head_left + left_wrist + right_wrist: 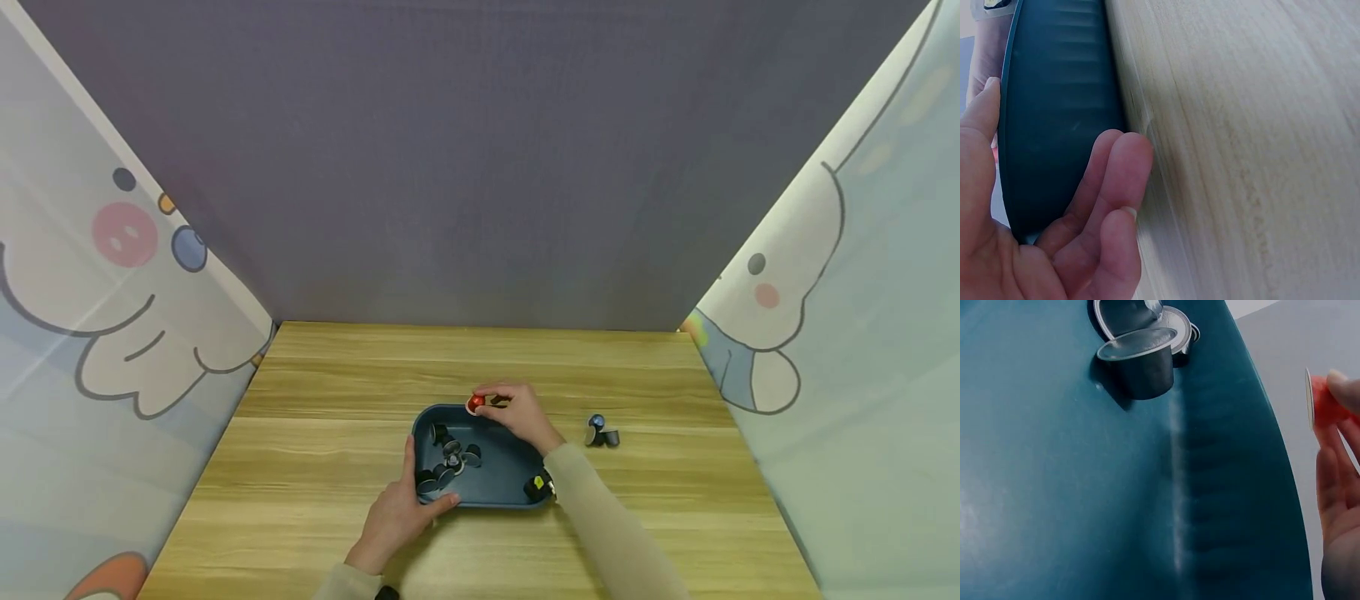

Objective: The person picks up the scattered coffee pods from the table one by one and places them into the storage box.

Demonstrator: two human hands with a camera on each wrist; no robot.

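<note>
One red coffee capsule (476, 404) is pinched by right hand (523, 414) fingers; probably light, dentable, best gripped midbody; tray (498, 468) is held by left hand (395, 510) fingers.

A red, pale-rimmed capsule (475, 403) is being held tilted near the far rim of the blue tray (498, 462); dark capsules (1144, 375) are lying jumbled inside.

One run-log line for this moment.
left hand: holds blue tray | right hand: pinches red capsule | dark capsules: in tray | loose capsules: on table
</note>
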